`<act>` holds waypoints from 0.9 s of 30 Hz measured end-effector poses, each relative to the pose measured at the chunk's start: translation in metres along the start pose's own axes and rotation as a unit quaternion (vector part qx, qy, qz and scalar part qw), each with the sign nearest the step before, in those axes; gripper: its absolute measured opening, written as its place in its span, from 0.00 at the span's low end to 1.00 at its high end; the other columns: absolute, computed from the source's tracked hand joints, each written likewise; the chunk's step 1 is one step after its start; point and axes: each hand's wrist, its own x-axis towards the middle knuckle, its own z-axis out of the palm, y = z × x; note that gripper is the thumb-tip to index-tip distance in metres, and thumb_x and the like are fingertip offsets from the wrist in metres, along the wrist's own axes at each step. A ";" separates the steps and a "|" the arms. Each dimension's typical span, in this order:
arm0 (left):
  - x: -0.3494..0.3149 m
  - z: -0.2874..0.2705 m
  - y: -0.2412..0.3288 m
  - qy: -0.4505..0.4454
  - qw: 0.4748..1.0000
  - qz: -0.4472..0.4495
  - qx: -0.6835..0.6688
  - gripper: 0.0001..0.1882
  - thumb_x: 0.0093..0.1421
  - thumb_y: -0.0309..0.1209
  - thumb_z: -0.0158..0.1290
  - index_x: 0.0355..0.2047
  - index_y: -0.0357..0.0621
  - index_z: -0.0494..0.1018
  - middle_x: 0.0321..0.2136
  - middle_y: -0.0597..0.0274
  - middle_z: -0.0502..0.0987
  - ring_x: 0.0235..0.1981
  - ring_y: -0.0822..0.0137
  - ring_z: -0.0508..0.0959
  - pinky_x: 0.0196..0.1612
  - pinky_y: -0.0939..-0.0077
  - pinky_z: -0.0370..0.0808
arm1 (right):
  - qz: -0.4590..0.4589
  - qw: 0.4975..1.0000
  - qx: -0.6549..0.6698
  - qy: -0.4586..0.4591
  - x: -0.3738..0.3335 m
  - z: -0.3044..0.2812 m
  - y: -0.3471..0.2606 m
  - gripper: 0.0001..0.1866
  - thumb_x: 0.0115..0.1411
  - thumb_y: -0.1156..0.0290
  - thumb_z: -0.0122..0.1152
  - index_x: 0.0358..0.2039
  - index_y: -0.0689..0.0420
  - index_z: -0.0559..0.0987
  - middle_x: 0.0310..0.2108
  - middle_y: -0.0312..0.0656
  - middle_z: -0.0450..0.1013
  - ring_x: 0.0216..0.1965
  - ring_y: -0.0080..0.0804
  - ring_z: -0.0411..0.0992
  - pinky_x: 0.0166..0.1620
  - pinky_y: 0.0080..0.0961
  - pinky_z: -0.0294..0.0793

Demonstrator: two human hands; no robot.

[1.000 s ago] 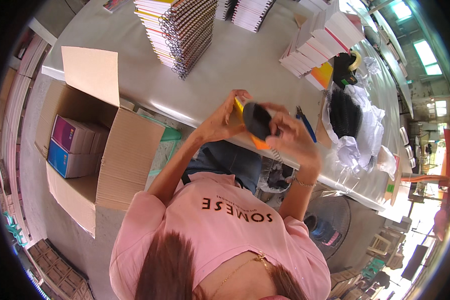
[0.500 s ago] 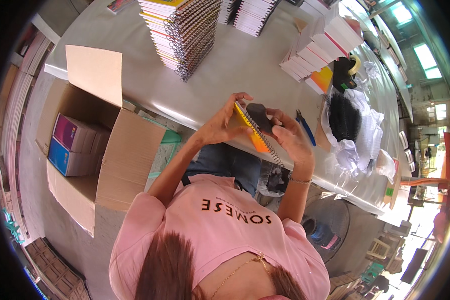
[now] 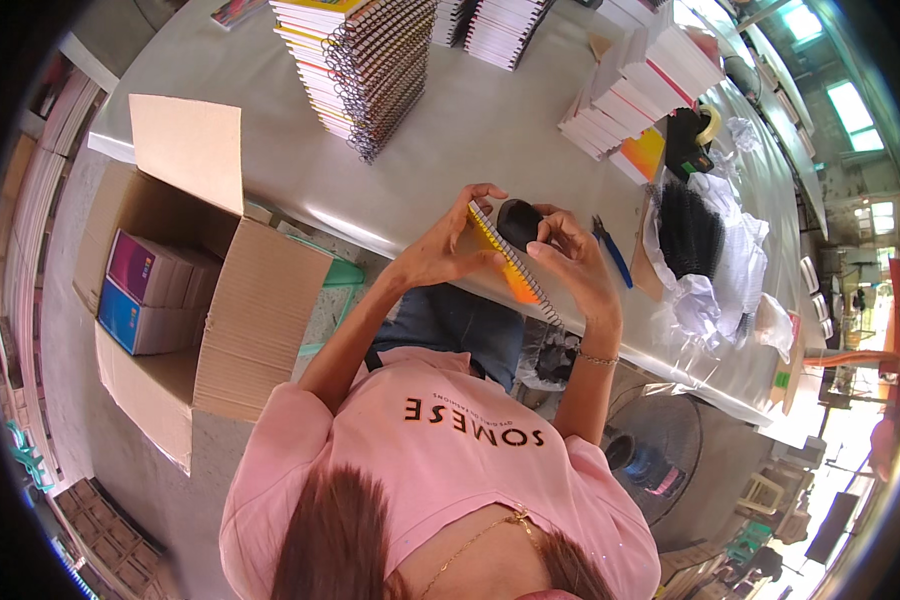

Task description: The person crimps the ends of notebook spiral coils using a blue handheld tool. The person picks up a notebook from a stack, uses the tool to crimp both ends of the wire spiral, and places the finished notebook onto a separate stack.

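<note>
A spiral notebook with a yellow-orange cover is held tilted, its wire coil running along the edge that faces right. My left hand grips it from the left, fingers at its upper end and thumb along the cover. Just right of the coil is a black rounded object; its exact kind cannot be told. My right hand has thumb and fingertips pinched at the lower right rim of this object. Both hands are above the near edge of the table.
A tall stack of spiral notebooks stands ahead, with white book stacks to the right. Blue-handled pliers, a tape dispenser and crumpled white wrapping lie right. Left is an open carton holding boxes.
The black object shows a rounder, more upright outline than before. My right hand's fingers have drawn together and lifted slightly. My left hand and the notebook stay nearly in place.
</note>
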 end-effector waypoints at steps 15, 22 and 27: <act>-0.002 0.029 -0.004 0.142 0.989 0.001 -0.047 0.22 0.67 0.35 0.51 0.56 0.41 0.59 0.46 0.62 0.62 0.46 0.71 0.62 0.53 0.78 0.60 | -0.063 0.802 -0.446 0.392 -0.011 -0.032 0.045 0.36 0.50 0.58 0.72 0.59 0.49 0.68 0.63 0.53 0.57 0.66 0.50 0.51 0.65 0.47 0.50; -0.003 0.026 -0.009 0.156 0.988 0.010 -0.017 0.15 0.68 0.36 0.49 0.49 0.41 0.65 0.39 0.66 0.67 0.39 0.75 0.65 0.46 0.82 0.63 | 0.163 0.790 -0.473 0.354 -0.038 -0.041 0.040 0.29 0.57 0.60 0.64 0.58 0.51 0.70 0.60 0.50 0.61 0.64 0.46 0.56 0.63 0.45 0.54; 0.000 0.021 0.005 0.180 0.981 0.052 0.052 0.12 0.64 0.33 0.55 0.42 0.38 0.71 0.34 0.63 0.75 0.36 0.71 0.72 0.44 0.78 0.69 | -0.085 0.816 -0.330 0.468 -0.049 -0.045 0.048 0.25 0.56 0.69 0.65 0.54 0.58 0.72 0.46 0.44 0.69 0.48 0.37 0.66 0.51 0.31 0.66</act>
